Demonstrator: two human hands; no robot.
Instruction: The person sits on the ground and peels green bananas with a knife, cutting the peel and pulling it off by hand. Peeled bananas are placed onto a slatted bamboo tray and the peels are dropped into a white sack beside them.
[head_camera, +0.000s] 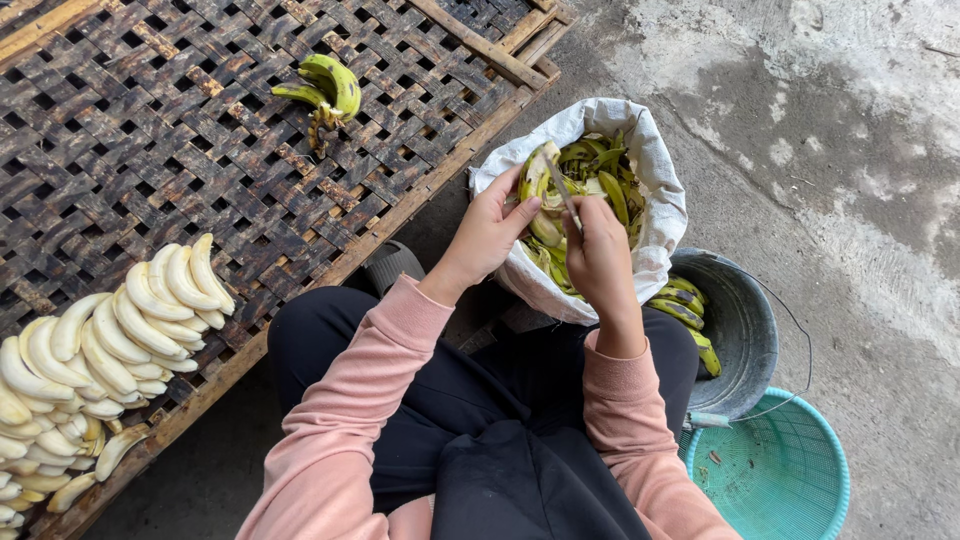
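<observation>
At centre frame, a seated person's left hand (490, 232) grips a half-peeled green banana (535, 190) over an open white sack (655, 160) of peels, while the right hand (598, 255) closes its fingers around a thin knife (562, 185) laid against the fruit. Peeled pale bananas (100, 350) lie in rows at lower left on a woven bamboo rack (150, 120); a grey metal bucket (745, 330) and teal plastic basket (790, 470) stand lower right on stained concrete floor (860, 150).

Grey concrete floor (850, 200), stained and patchy, fills right of frame. Dark woven bamboo rack (150, 130) with wooden edge covers upper left. Flat daylight.
</observation>
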